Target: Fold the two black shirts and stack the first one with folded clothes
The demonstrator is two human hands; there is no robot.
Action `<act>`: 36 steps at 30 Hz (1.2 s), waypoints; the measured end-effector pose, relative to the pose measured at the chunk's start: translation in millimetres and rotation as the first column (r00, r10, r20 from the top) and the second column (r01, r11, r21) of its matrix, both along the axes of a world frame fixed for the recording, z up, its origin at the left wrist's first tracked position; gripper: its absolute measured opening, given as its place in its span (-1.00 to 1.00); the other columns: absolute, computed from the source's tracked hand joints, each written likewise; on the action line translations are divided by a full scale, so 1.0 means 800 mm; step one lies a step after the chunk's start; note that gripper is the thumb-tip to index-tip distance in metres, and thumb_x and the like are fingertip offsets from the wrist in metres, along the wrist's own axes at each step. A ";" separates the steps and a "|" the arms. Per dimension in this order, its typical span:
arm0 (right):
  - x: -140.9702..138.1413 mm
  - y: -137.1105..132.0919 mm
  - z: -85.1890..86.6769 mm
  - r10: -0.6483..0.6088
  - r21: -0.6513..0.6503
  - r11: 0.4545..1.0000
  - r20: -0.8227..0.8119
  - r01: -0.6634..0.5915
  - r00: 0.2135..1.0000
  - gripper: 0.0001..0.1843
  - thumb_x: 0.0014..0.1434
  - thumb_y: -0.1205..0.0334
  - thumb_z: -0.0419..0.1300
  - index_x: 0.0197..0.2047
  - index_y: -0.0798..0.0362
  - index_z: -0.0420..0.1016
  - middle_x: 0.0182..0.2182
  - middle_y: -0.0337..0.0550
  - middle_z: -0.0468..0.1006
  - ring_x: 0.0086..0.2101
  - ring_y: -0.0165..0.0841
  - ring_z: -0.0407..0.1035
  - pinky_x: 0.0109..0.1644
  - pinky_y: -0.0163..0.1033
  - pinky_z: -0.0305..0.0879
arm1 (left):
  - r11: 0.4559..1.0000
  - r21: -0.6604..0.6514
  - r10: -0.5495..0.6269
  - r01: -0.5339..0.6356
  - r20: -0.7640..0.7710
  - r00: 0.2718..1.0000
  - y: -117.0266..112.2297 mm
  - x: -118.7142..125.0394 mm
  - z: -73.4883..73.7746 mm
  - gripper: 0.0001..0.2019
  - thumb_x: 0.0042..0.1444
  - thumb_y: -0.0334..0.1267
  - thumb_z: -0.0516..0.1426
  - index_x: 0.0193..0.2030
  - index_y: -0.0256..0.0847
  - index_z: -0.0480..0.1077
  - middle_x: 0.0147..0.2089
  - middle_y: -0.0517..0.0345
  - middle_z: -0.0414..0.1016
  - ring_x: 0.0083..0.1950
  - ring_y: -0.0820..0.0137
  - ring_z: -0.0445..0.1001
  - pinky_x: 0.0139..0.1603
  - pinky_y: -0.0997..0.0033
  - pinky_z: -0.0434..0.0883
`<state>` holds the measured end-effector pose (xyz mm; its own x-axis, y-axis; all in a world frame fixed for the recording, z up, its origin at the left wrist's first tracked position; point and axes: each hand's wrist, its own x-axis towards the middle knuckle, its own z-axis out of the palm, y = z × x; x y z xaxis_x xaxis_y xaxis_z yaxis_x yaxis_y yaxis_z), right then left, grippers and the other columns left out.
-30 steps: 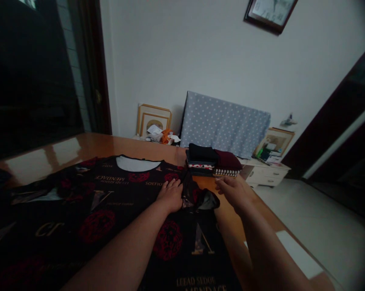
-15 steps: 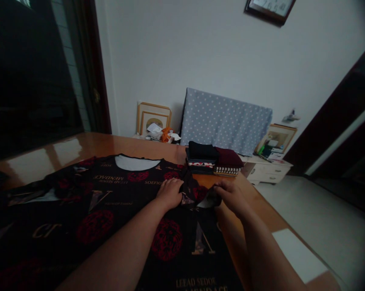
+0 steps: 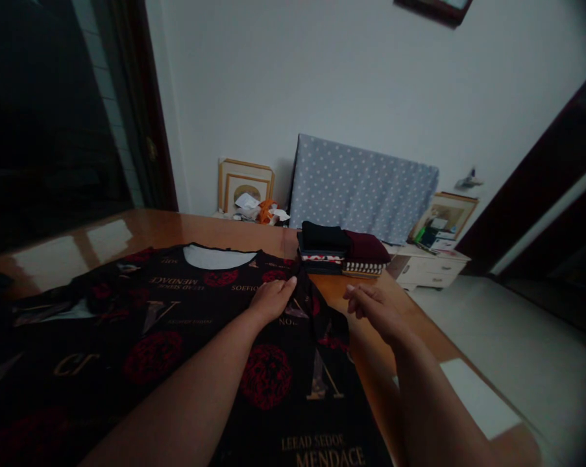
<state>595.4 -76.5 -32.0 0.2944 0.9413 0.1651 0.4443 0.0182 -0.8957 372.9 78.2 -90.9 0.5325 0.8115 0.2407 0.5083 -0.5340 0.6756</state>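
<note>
A black shirt (image 3: 209, 350) with red lion-head medallions and gold lettering lies spread over the table, its pale inner neckline at the far end. My left hand (image 3: 273, 301) rests on it near the right shoulder, fingers stretched out over the cloth. The short right sleeve (image 3: 334, 324) lies down along the shirt's side. Just right of that sleeve, my right hand (image 3: 370, 308) hovers above the table with loosely bent fingers and nothing in them. The left sleeve (image 3: 59, 305) lies spread at the far left.
Two stacks of folded clothes, one dark-topped (image 3: 324, 240) and one maroon-topped (image 3: 368, 250), stand at the far edge of the wooden table (image 3: 195, 227). Behind them hangs a grey-blue dotted cloth (image 3: 361, 188). A white sheet (image 3: 477, 395) lies at the right edge, near a low white cabinet (image 3: 431, 267).
My right hand has let go of the right sleeve, which now lies down flat along the shirt. My left hand stays near the shoulder. The view has tilted slightly downward.
</note>
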 end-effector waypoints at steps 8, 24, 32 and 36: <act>-0.012 0.019 -0.040 0.225 -0.150 0.967 0.103 -0.208 0.969 -0.63 0.23 -0.11 0.12 -0.35 0.03 0.44 -0.51 -0.29 0.41 -0.50 -0.43 0.26 -0.42 -0.32 0.15 | 0.995 -0.085 -0.015 0.047 0.349 0.937 0.005 0.005 -0.001 -0.79 0.13 -0.09 0.12 -0.39 -0.17 0.41 -0.37 0.21 0.47 -0.28 0.38 0.41 -0.22 0.45 0.30; -0.042 0.025 -0.009 0.153 -0.087 0.987 0.303 -0.132 0.941 -0.45 0.11 -0.18 0.26 0.04 -0.01 0.54 -0.12 -0.08 0.61 -0.17 -0.19 0.49 -0.16 -0.22 0.34 | 0.839 -0.417 -0.007 0.351 0.635 0.773 -0.029 0.004 0.036 -0.74 0.13 -0.08 0.17 -0.17 -0.23 0.42 -0.31 0.19 0.53 -0.29 0.42 0.47 -0.18 0.42 0.36; -0.036 0.084 -0.043 -0.146 -0.077 0.985 0.101 0.154 0.984 -0.75 0.02 0.07 0.26 -0.30 0.06 0.59 -0.45 -0.13 0.59 -0.35 -0.24 0.48 -0.31 -0.26 0.31 | 0.900 -0.304 -0.123 0.311 0.507 0.853 -0.025 0.009 0.021 -0.64 0.24 -0.05 0.07 0.01 -0.24 0.48 -0.04 0.01 0.60 0.02 0.26 0.50 0.12 0.26 0.34; 0.016 0.089 -0.064 -0.320 -0.051 0.946 -0.025 0.319 0.947 -0.68 0.11 0.11 0.05 -0.23 0.09 0.55 -0.49 -0.08 0.57 -0.45 -0.23 0.48 -0.44 -0.24 0.36 | 0.999 -0.053 0.000 0.005 0.104 0.995 -0.008 -0.001 0.004 -0.71 0.24 -0.12 0.05 -0.03 -0.11 0.52 0.01 0.04 0.58 0.09 0.19 0.45 0.13 0.19 0.32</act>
<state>608.0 -5.3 -83.5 0.5855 0.8033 0.1092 0.3907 -0.1617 -0.9062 372.1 72.0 -87.9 0.5091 0.8232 0.2513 0.4329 -0.4972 0.7520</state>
